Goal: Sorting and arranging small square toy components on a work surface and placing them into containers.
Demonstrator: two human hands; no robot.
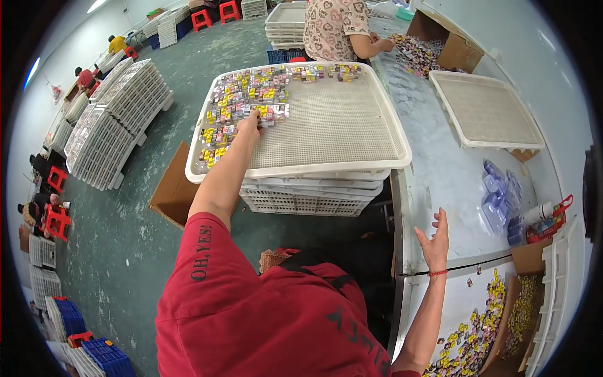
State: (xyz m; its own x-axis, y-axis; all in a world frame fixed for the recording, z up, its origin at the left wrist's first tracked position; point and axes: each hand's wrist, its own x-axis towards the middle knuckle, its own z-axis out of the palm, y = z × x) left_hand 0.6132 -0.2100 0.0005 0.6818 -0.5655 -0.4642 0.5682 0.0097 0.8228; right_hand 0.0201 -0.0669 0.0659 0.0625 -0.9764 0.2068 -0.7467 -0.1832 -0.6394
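Observation:
My left arm stretches forward over a large white mesh tray (352, 141). My left hand (249, 123) has its fingers closed on the near edge of a clear plastic pack (274, 114) of small yellow, pink and dark pieces, low over the tray. Similar packs (235, 85) lie in rows across the tray's left part and along its far edge. My right hand (434, 245), with a red string bracelet on the wrist, is raised by the worktable (433, 207). Its fingers are apart and nothing is in it.
Stacked white crates (301, 200) support the tray. Clear plastic trays (499, 191) lie on the worktable's right. Loose small pieces (480, 327) spread beside a cardboard box (507, 327). Ahead, a co-worker in a patterned shirt (330, 31) handles a pile (418, 53). Crate stacks (116, 122) stand left.

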